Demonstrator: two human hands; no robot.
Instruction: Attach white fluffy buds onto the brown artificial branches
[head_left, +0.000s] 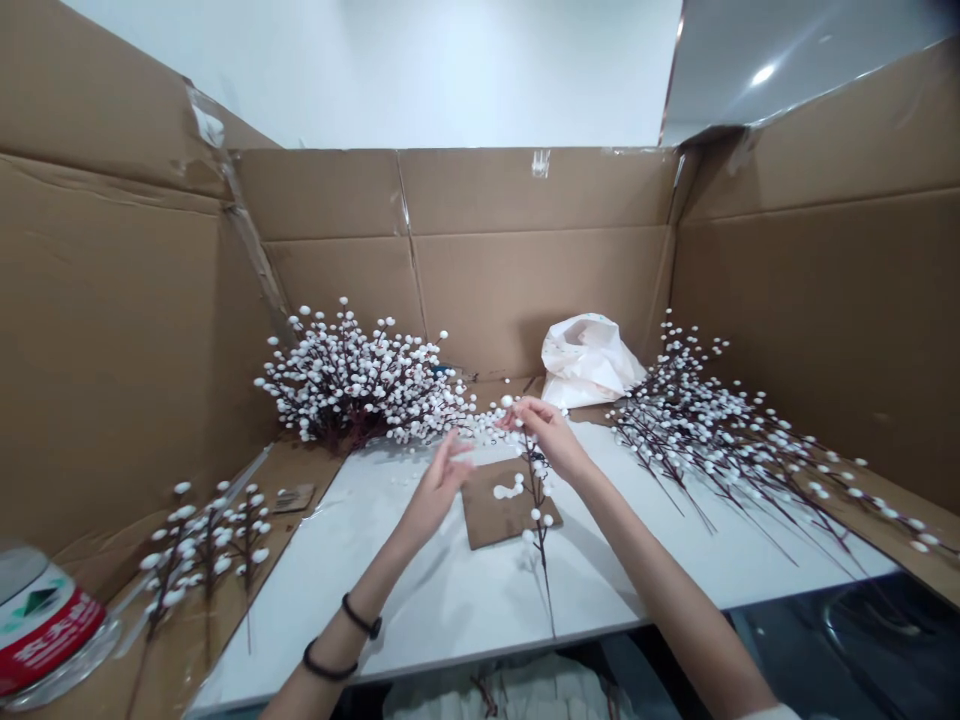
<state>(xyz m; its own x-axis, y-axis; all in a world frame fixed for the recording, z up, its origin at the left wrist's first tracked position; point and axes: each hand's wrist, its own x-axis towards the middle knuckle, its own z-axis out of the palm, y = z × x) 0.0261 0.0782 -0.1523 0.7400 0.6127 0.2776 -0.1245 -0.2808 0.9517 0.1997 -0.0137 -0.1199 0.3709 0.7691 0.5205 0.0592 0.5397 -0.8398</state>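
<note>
My right hand pinches the top of an artificial pussy willow branch, which has a dark stem and white buds and hangs down over the white tabletop. My left hand is raised just left of that branch, its fingers spread and holding nothing. A square of brown cardboard lies beneath my hands, with a few loose white buds on it.
A dense bunch of white-budded branches stands at the back left, and more branches spread at the right. A white plastic bag sits at the back. Cardboard walls surround the table, and a tape roll lies at lower left.
</note>
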